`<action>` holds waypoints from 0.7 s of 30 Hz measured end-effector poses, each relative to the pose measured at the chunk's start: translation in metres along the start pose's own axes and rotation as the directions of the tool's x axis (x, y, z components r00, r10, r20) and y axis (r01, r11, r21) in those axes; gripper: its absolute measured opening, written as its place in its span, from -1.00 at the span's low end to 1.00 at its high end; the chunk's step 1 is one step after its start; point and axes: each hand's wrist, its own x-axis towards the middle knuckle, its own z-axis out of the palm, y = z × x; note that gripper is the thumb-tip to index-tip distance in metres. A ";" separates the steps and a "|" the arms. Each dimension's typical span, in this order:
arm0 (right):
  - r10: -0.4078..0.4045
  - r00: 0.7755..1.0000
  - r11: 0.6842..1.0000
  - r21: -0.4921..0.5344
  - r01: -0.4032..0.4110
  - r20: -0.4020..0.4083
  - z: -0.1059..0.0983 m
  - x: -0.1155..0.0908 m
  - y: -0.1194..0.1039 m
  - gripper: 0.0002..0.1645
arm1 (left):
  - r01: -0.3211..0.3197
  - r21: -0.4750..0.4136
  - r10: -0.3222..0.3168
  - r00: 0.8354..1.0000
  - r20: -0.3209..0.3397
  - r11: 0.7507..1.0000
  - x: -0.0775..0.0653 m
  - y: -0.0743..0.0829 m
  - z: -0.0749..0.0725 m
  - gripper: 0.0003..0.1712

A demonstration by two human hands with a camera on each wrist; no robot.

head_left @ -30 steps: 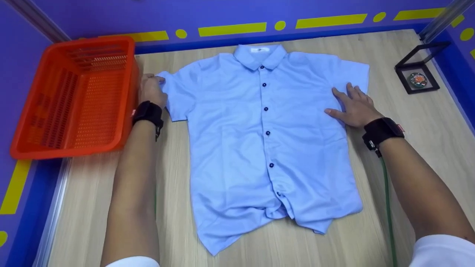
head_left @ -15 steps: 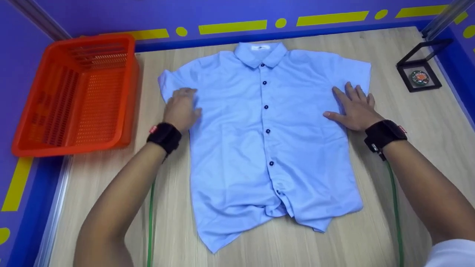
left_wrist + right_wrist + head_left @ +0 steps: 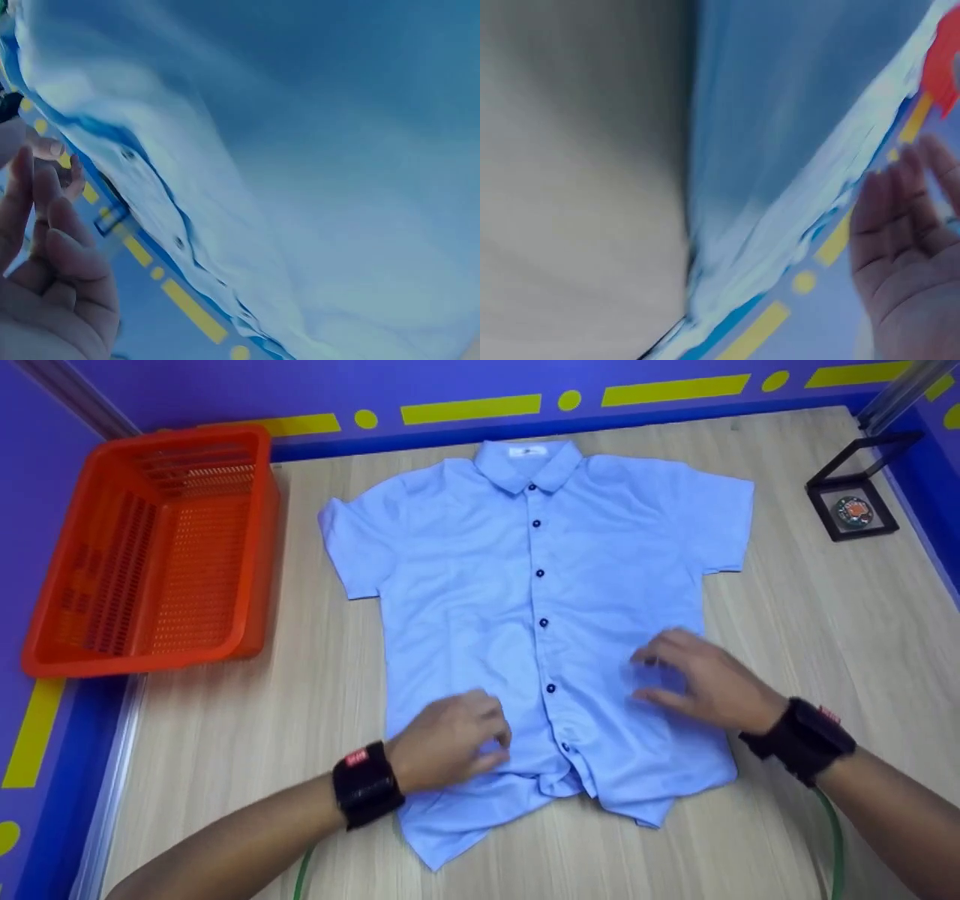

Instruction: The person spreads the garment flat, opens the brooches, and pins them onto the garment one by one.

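A light blue short-sleeved shirt [image 3: 465,555] lies front up on the wooden table, collar at the far side and dark buttons down its middle. Its near hem is rumpled and folded around the last button. My left hand [image 3: 454,741] hovers over the lower left of the shirt, fingers loosely bent and holding nothing. Over the lower right part is my right hand [image 3: 697,679], blurred, with thumb and fingers apart and nothing between them. Both wrist views show the palms, the left hand [image 3: 56,255] and the right hand [image 3: 911,240], raised off the cloth.
An orange plastic basket [image 3: 259,547] stands at the left of the table [image 3: 322,660]. At the far right is a black hinged frame [image 3: 855,514] holding a round badge. Purple walls with yellow marks border the table. A green cable [image 3: 834,832] trails from the right wrist.
My left hand has left the left sleeve and come toward me and rightward over the lower shirt. My right hand has lifted from the shirt's right side and moved nearer. The shirt lies nearly unchanged.
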 end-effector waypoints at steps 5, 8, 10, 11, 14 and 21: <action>-0.212 0.964 0.971 0.147 0.189 0.163 0.016 -0.030 -0.026 -0.51 | -0.135 0.163 0.123 0.989 0.083 0.977 -0.022 0.022 0.020 -0.63; -0.206 0.953 0.972 0.157 0.174 0.220 0.021 -0.040 -0.027 -0.56 | -0.140 0.211 0.124 0.988 0.088 0.968 -0.029 0.028 0.028 -0.62; -0.200 0.950 0.973 0.158 0.166 0.238 0.022 -0.042 -0.026 -0.67 | -0.126 0.228 0.107 0.990 0.094 0.965 -0.031 0.029 0.031 -0.62; -0.203 0.949 0.973 0.157 0.168 0.242 0.023 -0.043 -0.025 -0.72 | -0.117 0.232 0.096 0.991 0.098 0.966 -0.032 0.029 0.033 -0.62; -0.219 0.946 0.971 0.154 0.186 0.239 0.021 -0.043 -0.024 -0.82 | -0.104 0.214 0.083 0.991 0.105 0.971 -0.033 0.028 0.034 -0.68; -0.210 0.951 0.972 0.152 0.178 0.227 0.009 -0.041 -0.027 -0.78 | -0.163 0.036 0.160 0.984 0.075 0.986 -0.035 0.024 0.024 -0.87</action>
